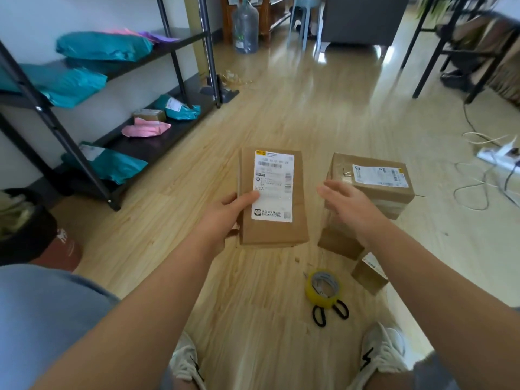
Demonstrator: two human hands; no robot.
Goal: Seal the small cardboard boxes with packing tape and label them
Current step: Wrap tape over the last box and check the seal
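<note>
In the middle of the frame the left hand (233,212) holds a flat cardboard box (274,230) above the wooden floor (247,291). Its grip is pinching the box's left edge, thumb lying on the top face and touching the white shipping label (273,184) that covers most of that face, while the other fingers are hidden underneath. Just right of centre the right hand (349,204) hovers with its grip spread, fingers straight and apart, holding nothing. It sits in front of a second box (342,166), and whether it touches that box cannot be told. The second box carries its own label (378,175) on top and shows glossy tape over its near faces. It seems to rest on other cardboard pieces – a small brown box (339,244) lies below it, and another small one (368,273) is nearer the lower right. Below these, on the floor, a yellow-edged tape roll (322,288) lies over a pair of black-handled scissors (330,311), the handles poking out toward the bottom of the frame. At the left edge a black shelf rack (140,149) holds teal mailer bags (104,46) and a pink one (146,129). A power strip (498,157) with cables lies at the right edge, and a water bottle (245,26) stands at the top centre.
</note>
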